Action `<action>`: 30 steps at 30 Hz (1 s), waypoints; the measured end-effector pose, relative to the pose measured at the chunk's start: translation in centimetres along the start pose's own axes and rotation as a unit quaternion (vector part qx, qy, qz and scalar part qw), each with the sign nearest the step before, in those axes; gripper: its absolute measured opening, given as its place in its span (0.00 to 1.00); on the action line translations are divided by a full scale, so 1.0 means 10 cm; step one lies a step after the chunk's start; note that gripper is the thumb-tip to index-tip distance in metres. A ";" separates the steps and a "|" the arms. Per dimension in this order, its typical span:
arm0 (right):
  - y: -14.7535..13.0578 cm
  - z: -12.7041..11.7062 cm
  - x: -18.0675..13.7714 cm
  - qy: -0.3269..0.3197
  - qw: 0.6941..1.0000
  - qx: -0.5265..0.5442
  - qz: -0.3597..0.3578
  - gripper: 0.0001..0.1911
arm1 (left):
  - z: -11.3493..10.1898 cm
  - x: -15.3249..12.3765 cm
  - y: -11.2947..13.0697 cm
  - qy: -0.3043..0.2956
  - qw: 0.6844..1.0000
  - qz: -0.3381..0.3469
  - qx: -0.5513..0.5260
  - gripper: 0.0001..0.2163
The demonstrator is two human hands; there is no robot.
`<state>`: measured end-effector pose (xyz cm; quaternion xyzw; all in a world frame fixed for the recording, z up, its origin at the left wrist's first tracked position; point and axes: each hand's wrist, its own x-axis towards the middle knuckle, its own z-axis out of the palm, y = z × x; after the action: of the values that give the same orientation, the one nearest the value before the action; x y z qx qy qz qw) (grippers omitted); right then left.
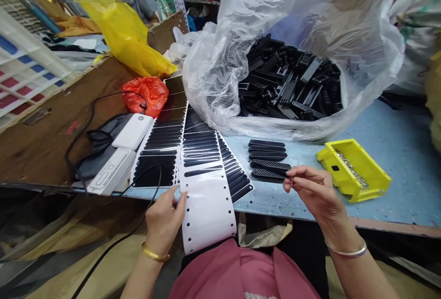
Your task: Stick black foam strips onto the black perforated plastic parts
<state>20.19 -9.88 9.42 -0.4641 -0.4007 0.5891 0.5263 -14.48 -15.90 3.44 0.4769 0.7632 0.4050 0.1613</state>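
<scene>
My left hand (pixel 164 220) is at the left edge of a long white backing sheet (pixel 208 211) of black strip stickers. Its thumb touches that edge, and a gap shows between thumb and forefinger. The sheet's peeled lower part hangs over the table's front edge. My right hand (pixel 315 191) is closed in a pinch at the right end of a black textured strip piece (pixel 268 173). Whether its fingertips grip that piece or something tiny is unclear. Several more black strip pieces (pixel 267 149) lie in a column just above.
A clear plastic bag (pixel 213 92) of black pieces (pixel 292 83) stands behind. To the right is a yellow bin (pixel 375 179) with small metal parts. More sticker sheets (pixel 156 168), a white box (pixel 112 170), a white power bank (pixel 132 131) and a red bag (pixel 146 94) lie left.
</scene>
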 end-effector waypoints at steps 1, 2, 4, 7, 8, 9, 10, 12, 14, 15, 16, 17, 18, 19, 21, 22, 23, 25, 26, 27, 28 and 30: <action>-0.01 -0.03 -0.03 -0.014 1.000 -0.002 -0.005 0.05 | -0.01 -0.01 0.08 0.010 1.000 0.021 0.010 0.13; -0.01 -0.05 -0.06 -0.026 1.000 -0.002 -0.009 0.06 | 0.00 -0.01 0.18 0.007 1.000 0.030 -0.005 0.12; -0.02 -0.08 -0.11 -0.041 0.999 -0.002 -0.016 0.07 | 0.10 -0.03 0.43 -0.054 0.995 0.022 -0.086 0.12; -0.01 -0.11 -0.15 -0.031 0.999 -0.009 -0.024 0.06 | 0.41 -0.01 0.80 -0.260 0.940 -0.031 -0.218 0.12; 0.00 -0.12 -0.17 -0.026 0.999 -0.009 -0.026 0.05 | 0.53 0.01 0.90 -0.306 0.920 -0.053 -0.239 0.12; 0.00 -0.14 -0.18 -0.023 0.999 -0.008 -0.027 0.05 | 0.65 0.03 0.98 -0.348 0.901 -0.073 -0.249 0.12; 0.01 -0.15 -0.19 -0.021 0.999 -0.006 -0.027 0.05 | 0.75 0.06 1.04 -0.384 0.884 -0.090 -0.252 0.13; 0.02 -0.19 -0.20 -0.022 0.999 -0.001 -0.028 0.05 | 0.91 0.10 1.11 -0.438 0.851 -0.116 -0.266 0.15; 0.04 -0.23 -0.20 -0.023 0.999 -0.001 -0.030 0.05 | 0.99 0.13 1.13 -0.473 0.823 -0.125 -0.290 0.15; 0.04 -0.25 -0.19 -0.022 0.999 -0.002 -0.031 0.05 | 1.02 0.15 1.14 -0.483 0.812 -0.126 -0.302 0.15; 0.05 -0.27 -0.18 -0.021 0.999 -0.003 -0.031 0.05 | 1.04 0.15 1.14 -0.489 0.806 -0.125 -0.311 0.14; 0.06 -0.28 -0.17 -0.019 0.999 -0.004 -0.031 0.05 | 1.05 0.16 1.15 -0.490 0.802 -0.123 -0.317 0.14; 0.07 -0.29 -0.16 -0.015 0.999 -0.006 -0.031 0.05 | 1.07 0.16 1.15 -0.489 0.801 -0.123 -0.322 0.13; 0.07 -0.31 -0.15 -0.010 0.999 -0.009 -0.029 0.06 | 1.08 0.16 1.16 -0.487 0.800 -0.125 -0.328 0.13; 0.08 -0.33 -0.13 -0.002 0.999 -0.020 -0.027 0.07 | 1.13 0.17 1.17 -0.480 0.797 -0.134 -0.341 0.13; 0.09 -0.35 -0.12 -0.001 0.999 -0.028 -0.026 0.08 | 1.16 0.17 1.18 -0.478 0.794 -0.141 -0.348 0.13; 0.10 -0.36 -0.12 -0.001 0.999 -0.035 -0.026 0.08 | 1.19 0.18 1.19 -0.475 0.791 -0.148 -0.356 0.13; 0.12 -0.40 -0.11 0.001 0.999 -0.048 -0.025 0.08 | 1.25 0.19 1.21 -0.468 0.786 -0.162 -0.370 0.14; 0.13 -0.42 -0.10 0.007 0.998 -0.052 -0.023 0.09 | 1.28 0.20 1.23 -0.463 0.785 -0.165 -0.377 0.14; 0.15 -0.44 -0.09 0.016 0.998 -0.055 -0.017 0.10 | 1.30 0.20 1.24 -0.458 0.785 -0.165 -0.383 0.14; 0.16 -0.45 -0.08 0.028 0.998 -0.057 -0.007 0.13 | 1.31 0.21 1.26 -0.451 0.788 -0.162 -0.386 0.13; 0.19 -0.47 -0.06 0.058 0.996 -0.065 0.023 0.19 | 1.32 0.22 1.29 -0.431 0.806 -0.145 -0.378 0.13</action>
<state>24.32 -10.75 6.53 -0.5399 -0.3965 0.5461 0.5031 0.52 -5.11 5.49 0.3877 0.4618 0.3864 0.6980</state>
